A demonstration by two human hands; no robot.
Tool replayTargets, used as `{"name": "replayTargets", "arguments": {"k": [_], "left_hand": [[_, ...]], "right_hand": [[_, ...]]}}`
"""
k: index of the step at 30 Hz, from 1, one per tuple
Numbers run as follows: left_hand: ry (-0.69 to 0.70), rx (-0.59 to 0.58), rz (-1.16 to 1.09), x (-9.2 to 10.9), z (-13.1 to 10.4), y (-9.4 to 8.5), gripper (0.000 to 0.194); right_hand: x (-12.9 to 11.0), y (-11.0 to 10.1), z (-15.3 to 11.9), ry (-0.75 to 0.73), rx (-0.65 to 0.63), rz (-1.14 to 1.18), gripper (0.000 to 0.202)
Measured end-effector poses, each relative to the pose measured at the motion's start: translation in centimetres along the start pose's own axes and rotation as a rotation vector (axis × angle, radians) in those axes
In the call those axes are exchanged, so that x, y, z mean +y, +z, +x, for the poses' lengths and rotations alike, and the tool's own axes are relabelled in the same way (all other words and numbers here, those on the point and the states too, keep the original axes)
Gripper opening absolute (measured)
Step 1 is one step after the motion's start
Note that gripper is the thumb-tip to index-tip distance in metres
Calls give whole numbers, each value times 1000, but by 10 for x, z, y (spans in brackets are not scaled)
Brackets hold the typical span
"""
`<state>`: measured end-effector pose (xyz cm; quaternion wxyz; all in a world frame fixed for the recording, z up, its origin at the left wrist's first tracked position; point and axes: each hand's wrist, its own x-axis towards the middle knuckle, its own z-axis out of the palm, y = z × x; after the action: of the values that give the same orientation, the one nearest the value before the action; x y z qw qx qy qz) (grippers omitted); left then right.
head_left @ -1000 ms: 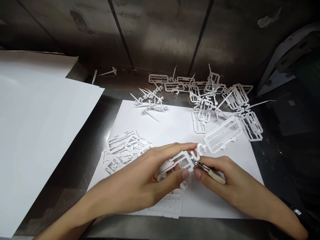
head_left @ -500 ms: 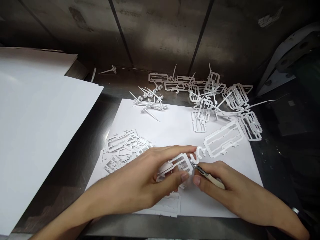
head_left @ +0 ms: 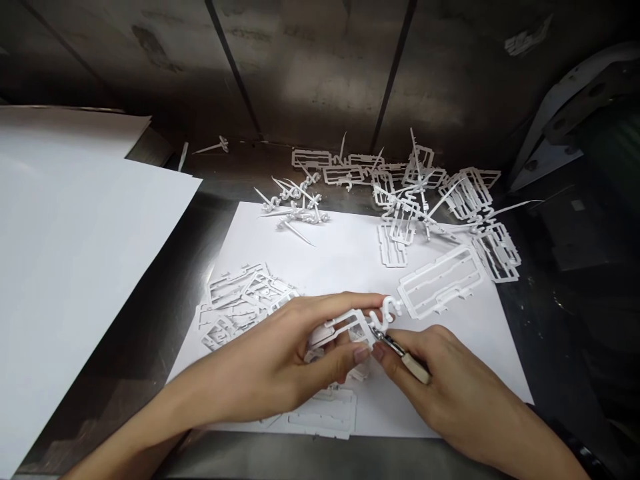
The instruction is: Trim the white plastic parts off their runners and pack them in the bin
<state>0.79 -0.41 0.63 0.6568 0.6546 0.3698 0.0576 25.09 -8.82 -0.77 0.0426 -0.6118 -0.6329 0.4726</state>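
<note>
My left hand (head_left: 295, 360) pinches a white plastic frame (head_left: 350, 320) between thumb and fingers. A curved white runner (head_left: 388, 312) links this frame to a second rectangular frame (head_left: 443, 281), which sticks out to the upper right. In my right hand (head_left: 440, 393) is a pair of cutting pliers (head_left: 407, 360) with a pale handle. Their metal tip touches or nearly touches the joint between the held frame and the runner. Whether the jaws are closed I cannot tell. Several flat white frames (head_left: 245, 293) lie in a pile left of my left hand, partly hidden by it.
A white sheet (head_left: 345, 267) covers the work surface under my hands. Several curled runners with spikes (head_left: 295, 207) lie at its back edge. Right of them is a heap of joined frames (head_left: 420, 193). Large paper sheets (head_left: 85, 267) are at left. A metal wall (head_left: 310, 60) stands behind.
The view has shifted slightly. My right hand has turned and come closer to my left, covering more of the pliers' handle. The held frame and runner stay joined in my left hand.
</note>
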Motion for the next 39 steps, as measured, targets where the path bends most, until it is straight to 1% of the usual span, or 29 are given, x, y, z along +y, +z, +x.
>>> {"name": "replayTargets", "arguments": {"k": [2,5,9,12,15,17,18,20,21,22,23,24,25,26,27,29,30,31,32,34,35,36,38,39], "left_hand": [[-12,6,-15,0,1,0,48],[-28,9,-44,1,3,0,51],[-77,-30,-85,5,5,-2,55],[-102,-24,-76,6,4,-4,58],[-112,-18,-38,6,2,-7,62],[-99,-11,-16,7,2,-9,61],[-87,-12,-7,8,2,-10,59],[-54,-15,18,10,2,-11,55],[-40,-19,33,11,2,-12,53],[-34,-24,51,12,2,-13,51],[-38,-30,68,12,2,-13,51],[-48,-30,85,13,1,-15,51],[-59,-24,105,13,-1,-17,51],[-63,4,129,12,-4,-20,52],[-57,59,159,11,-8,-24,51],[-36,211,235,9,-18,-35,39],[-38,272,277,7,-23,-42,29],[-57,306,318,6,-28,-48,22],[-86,309,355,5,-32,-53,21],[-126,252,436,3,-38,-62,24],[-117,237,485,3,-39,-63,23],[-91,257,534,4,-39,-63,22],[-4,394,598,6,-37,-56,31],[37,469,587,7,-35,-50,34]], "right_hand": [[2,1,0,16,5,-23,39],[4,2,2,17,20,-11,42],[3,1,3,14,16,26,48],[1,-5,-2,11,3,12,53],[0,-19,-9,-49,10,11,55],[2,-29,-11,-92,91,57,51],[4,-33,-10,-100,168,73,45],[9,-38,-5,-79,324,60,25],[12,-39,-1,-58,365,41,21],[15,-39,4,-43,366,25,27],[17,-38,8,-41,336,19,32],[18,-37,12,-53,293,25,29],[18,-36,14,-74,256,41,21],[18,-35,16,-98,238,61,11],[17,-35,16,-114,235,84,9],[15,-37,15,-112,254,139,18],[15,-38,14,-100,270,175,23],[15,-39,13,-91,287,215,27],[15,-40,13,-89,306,254,31],[16,-41,11,-113,352,335,36],[16,-42,11,-129,374,373,39],[15,-42,11,-141,384,411,40],[12,-42,10,-146,359,493,42],[9,-41,9,-142,328,536,42]]}}
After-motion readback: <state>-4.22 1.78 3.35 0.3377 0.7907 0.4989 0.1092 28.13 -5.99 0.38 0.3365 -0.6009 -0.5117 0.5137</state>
